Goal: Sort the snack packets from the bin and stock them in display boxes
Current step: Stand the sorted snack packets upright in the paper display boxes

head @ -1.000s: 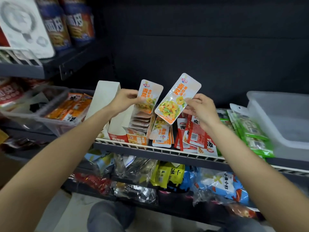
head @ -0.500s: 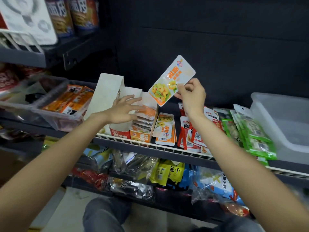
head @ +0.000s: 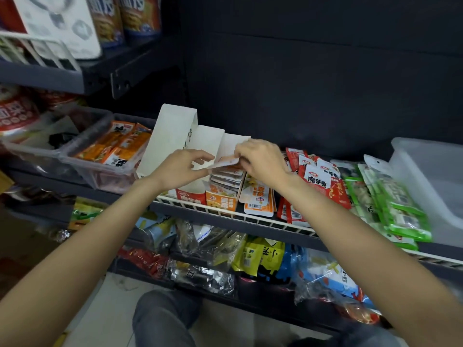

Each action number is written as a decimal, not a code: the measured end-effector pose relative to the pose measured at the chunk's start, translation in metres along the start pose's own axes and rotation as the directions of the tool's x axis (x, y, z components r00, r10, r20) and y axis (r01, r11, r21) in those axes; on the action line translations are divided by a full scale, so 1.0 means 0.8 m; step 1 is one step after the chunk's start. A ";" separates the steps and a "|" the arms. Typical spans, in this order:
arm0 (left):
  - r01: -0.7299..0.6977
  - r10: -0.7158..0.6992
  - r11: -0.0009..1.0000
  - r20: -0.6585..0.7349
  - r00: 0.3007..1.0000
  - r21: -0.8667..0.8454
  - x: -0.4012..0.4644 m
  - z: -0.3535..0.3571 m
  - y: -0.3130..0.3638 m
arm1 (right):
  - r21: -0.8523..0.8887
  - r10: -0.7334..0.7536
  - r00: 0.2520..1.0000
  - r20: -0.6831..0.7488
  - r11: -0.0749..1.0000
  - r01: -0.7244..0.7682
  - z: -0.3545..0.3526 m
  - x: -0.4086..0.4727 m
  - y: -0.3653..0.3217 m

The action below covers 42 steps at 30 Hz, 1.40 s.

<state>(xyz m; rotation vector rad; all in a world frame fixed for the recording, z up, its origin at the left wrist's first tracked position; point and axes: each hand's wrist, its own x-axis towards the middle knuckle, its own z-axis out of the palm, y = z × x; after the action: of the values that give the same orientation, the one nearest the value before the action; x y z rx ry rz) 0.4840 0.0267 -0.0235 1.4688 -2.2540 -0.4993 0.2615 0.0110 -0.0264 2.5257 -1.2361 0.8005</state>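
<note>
An orange display box (head: 221, 200) stands on the wire-fronted shelf, holding a stack of orange-and-white snack packets. My right hand (head: 261, 160) pinches one such packet (head: 224, 162) flat over the top of that stack. My left hand (head: 181, 170) is at the packet's left end with fingers curled; whether it grips the packet I cannot tell. A red display box (head: 190, 196) with a tall white flap stands just left. Loose orange packets (head: 258, 199) lie right of the box, then red packets (head: 323, 181) and green packets (head: 390, 201).
A clear bin (head: 431, 176) sits at the far right of the shelf. Clear tubs with orange packets (head: 117, 146) stand at left. The shelf below (head: 225, 249) is crammed with bagged snacks. An upper shelf (head: 62, 71) overhangs at left. My knee is below.
My right hand lowered its packet from up high down onto the stack in the orange box. My left hand, which had placed its own packet, moved over to the packet's left end.
</note>
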 end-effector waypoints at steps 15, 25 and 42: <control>-0.209 0.193 0.978 -0.407 0.893 0.004 -0.043 0.010 0.109 | 0.076 0.239 0.820 0.519 0.943 -0.324 -0.001 -0.076 0.035; 0.004 -0.020 0.989 -0.107 0.994 -0.145 -0.022 0.147 0.146 | 0.114 0.200 0.782 0.590 0.938 -0.327 -0.002 -0.100 0.028; 0.041 -0.163 0.965 -0.472 0.866 -0.258 0.037 0.108 0.156 | 0.676 0.587 0.807 0.064 0.569 -0.467 -0.053 -0.108 0.030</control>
<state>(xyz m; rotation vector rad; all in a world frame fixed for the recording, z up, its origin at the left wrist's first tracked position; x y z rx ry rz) 0.3316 0.0541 -0.0311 1.4034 -1.6628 -0.3612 0.1839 0.0711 -0.0405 2.4481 -1.9723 1.8686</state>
